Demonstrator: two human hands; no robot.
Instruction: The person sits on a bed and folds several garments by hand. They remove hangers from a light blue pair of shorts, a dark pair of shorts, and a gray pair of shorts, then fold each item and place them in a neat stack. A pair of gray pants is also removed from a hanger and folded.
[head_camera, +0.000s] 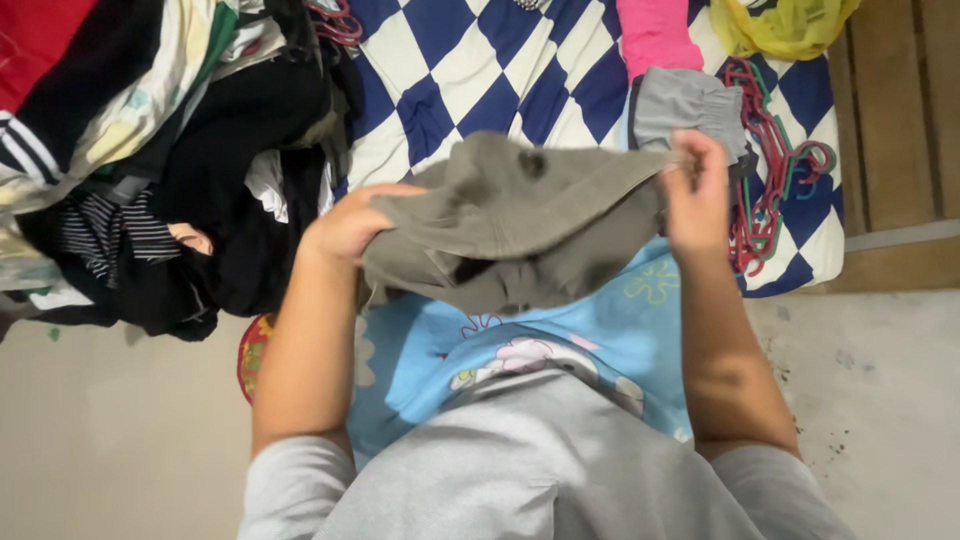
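A blue-and-white checkered mattress (470, 70) lies across the top of the view. At its left end sits a heap of dark and striped clothes (170, 170), partly black, with a red piece at the far corner. On the mattress towards its right end lie a pink garment (652, 35) and, just below it, a folded grey garment (685, 105). Beside that grey piece, red and green hangers (770, 180) lie tangled. A yellow bag (785, 25) rests at the mattress's far right corner. Below the mattress's near edge spreads a light-blue cartoon-print cloth (600, 340).

Blue-and-white checkered mattress (480, 70) (clothes heaped at one end), pale floor (880, 400), wooden boards (900, 110)
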